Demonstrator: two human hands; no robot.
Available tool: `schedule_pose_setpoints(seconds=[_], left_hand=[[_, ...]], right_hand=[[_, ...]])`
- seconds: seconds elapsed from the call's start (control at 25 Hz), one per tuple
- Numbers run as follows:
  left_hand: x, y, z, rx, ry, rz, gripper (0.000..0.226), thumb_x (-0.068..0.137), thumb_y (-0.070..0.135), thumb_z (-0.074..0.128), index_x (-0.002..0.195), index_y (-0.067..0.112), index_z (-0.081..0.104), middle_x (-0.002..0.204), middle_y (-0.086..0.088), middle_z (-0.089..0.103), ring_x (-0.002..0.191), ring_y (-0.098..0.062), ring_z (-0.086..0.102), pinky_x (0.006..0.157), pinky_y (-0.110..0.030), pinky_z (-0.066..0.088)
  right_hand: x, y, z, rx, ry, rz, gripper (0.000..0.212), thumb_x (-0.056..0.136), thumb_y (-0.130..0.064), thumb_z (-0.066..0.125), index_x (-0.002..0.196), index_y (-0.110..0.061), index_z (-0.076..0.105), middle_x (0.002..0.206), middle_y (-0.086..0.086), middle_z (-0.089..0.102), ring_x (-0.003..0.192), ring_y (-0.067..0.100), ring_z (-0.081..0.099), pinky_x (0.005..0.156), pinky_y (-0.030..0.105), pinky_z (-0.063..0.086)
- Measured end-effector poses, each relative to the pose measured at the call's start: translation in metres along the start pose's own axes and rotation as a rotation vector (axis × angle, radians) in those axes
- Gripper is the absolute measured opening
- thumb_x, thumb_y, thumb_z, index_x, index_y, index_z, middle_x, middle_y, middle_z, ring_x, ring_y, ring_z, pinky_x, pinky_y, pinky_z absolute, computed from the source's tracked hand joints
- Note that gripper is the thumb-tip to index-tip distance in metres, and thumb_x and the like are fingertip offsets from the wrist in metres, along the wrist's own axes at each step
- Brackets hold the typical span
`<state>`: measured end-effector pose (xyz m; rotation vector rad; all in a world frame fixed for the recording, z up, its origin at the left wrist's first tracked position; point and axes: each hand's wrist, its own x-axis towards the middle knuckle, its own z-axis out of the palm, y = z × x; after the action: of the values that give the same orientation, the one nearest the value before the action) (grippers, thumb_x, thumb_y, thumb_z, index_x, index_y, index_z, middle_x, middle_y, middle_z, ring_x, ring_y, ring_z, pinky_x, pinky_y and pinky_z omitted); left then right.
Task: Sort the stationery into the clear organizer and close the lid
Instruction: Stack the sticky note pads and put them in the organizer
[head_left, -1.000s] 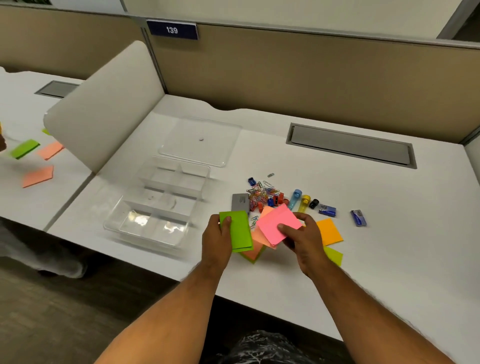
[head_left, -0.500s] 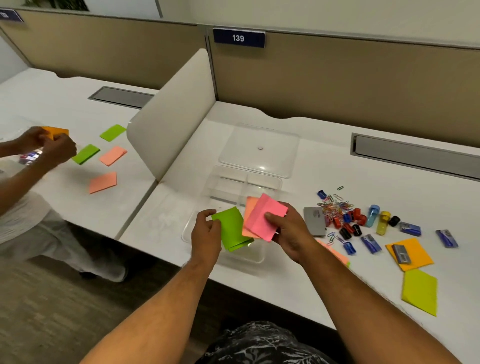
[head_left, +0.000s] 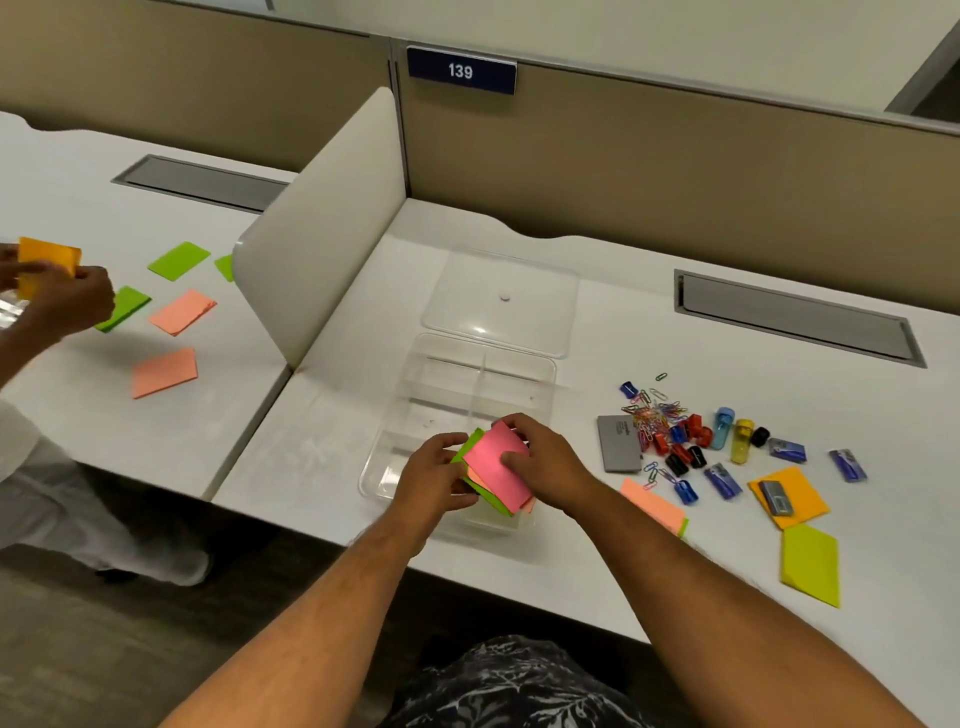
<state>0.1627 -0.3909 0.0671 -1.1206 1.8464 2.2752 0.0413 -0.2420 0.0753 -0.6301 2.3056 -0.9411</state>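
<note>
While the navy wall plate (head_left: 461, 70) reads "139", left hand (head_left: 434, 480) and right hand (head_left: 545, 462) fingers curl around a pink-topped sticky-note stack (head_left: 488, 470) over the clear plastic organizer (head_left: 540, 371).

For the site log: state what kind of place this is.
Probably an open-plan office: a dark blue "139" number plate on a tan partition wall, a white curved desk divider, and a grey cable hatch in the white desk.
</note>
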Motion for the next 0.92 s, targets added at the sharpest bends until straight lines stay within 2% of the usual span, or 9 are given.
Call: schedule_pose_setpoints(seconds=[0.12,0.24,0.36,0.44,0.56,0.68,0.76,0.92], left_hand=[[0.001,-0.001,0.005,0.041,-0.011,-0.007,0.023,0.099,0.020,0.062,0.121,0.017,0.062,0.108,-0.016,0.069,0.089,-0.031,0.076,0.072,-0.038,0.065],[0.002,-0.005,0.011,0.184,-0.009,0.059,0.028,0.094,0.012,0.068,0.120,0.018,0.060,0.109,-0.014,0.066,0.092,-0.028,0.073,0.060,-0.027,0.061],[0.008,-0.008,0.009,0.206,0.046,0.062,0.027,0.096,0.007,0.062,0.120,0.018,0.058,0.112,-0.012,0.061,0.095,-0.027,0.070,0.058,-0.027,0.060],[0.013,-0.012,0.004,0.196,0.064,0.044,0.028,0.098,0.004,0.057,0.122,0.018,0.054,0.113,-0.010,0.060,0.096,-0.026,0.068,0.059,-0.027,0.060],[0.016,-0.018,-0.002,0.170,0.078,0.019,0.031,0.100,0.002,0.048,0.123,0.023,0.050,0.113,-0.003,0.059,0.098,-0.021,0.066,0.059,-0.027,0.059],[0.018,-0.022,0.000,0.225,0.077,0.012,0.036,0.099,0.002,0.044,0.124,0.028,0.047,0.110,0.006,0.059,0.097,-0.014,0.062,0.064,-0.027,0.060],[0.019,-0.024,0.003,0.402,0.070,0.056,0.038,0.097,0.003,0.045,0.129,0.023,0.048,0.114,0.000,0.061,0.094,-0.011,0.059,0.072,-0.029,0.058],[0.021,-0.016,0.004,0.909,0.090,0.207,0.024,0.094,0.019,0.056,0.118,0.018,0.057,0.105,0.000,0.067,0.086,-0.014,0.061,0.067,-0.026,0.048]], right_hand=[[0.000,0.002,0.001,-0.030,0.014,0.010,0.043,0.093,-0.016,0.064,0.134,-0.028,0.058,0.128,0.003,0.068,0.106,0.024,0.064,0.086,0.034,0.052],[0.000,0.001,0.003,-0.054,-0.014,-0.002,0.045,0.091,-0.021,0.068,0.133,-0.031,0.058,0.127,0.002,0.068,0.108,0.022,0.064,0.089,0.036,0.055],[0.002,0.004,0.003,-0.151,-0.042,-0.029,0.050,0.088,-0.023,0.071,0.136,-0.029,0.059,0.133,0.000,0.065,0.115,0.020,0.063,0.096,0.038,0.054],[0.003,0.013,0.001,-0.174,-0.021,-0.016,0.045,0.089,-0.016,0.067,0.132,-0.028,0.064,0.131,-0.001,0.069,0.114,0.019,0.065,0.099,0.040,0.054],[0.000,0.025,0.001,-0.102,0.031,0.024,0.035,0.092,-0.011,0.063,0.123,-0.026,0.071,0.121,-0.002,0.073,0.104,0.016,0.066,0.095,0.039,0.056],[-0.001,0.026,0.006,-0.054,0.064,0.016,0.032,0.091,-0.009,0.063,0.116,-0.026,0.074,0.110,-0.007,0.072,0.097,0.013,0.065,0.086,0.030,0.053],[0.000,0.027,0.007,-0.046,0.097,0.027,0.029,0.089,-0.007,0.065,0.108,-0.026,0.076,0.104,-0.007,0.073,0.091,0.012,0.066,0.081,0.027,0.051],[0.001,0.031,0.003,-0.076,0.098,0.034,0.027,0.087,-0.005,0.066,0.100,-0.027,0.076,0.094,-0.006,0.072,0.083,0.010,0.064,0.075,0.029,0.052]])
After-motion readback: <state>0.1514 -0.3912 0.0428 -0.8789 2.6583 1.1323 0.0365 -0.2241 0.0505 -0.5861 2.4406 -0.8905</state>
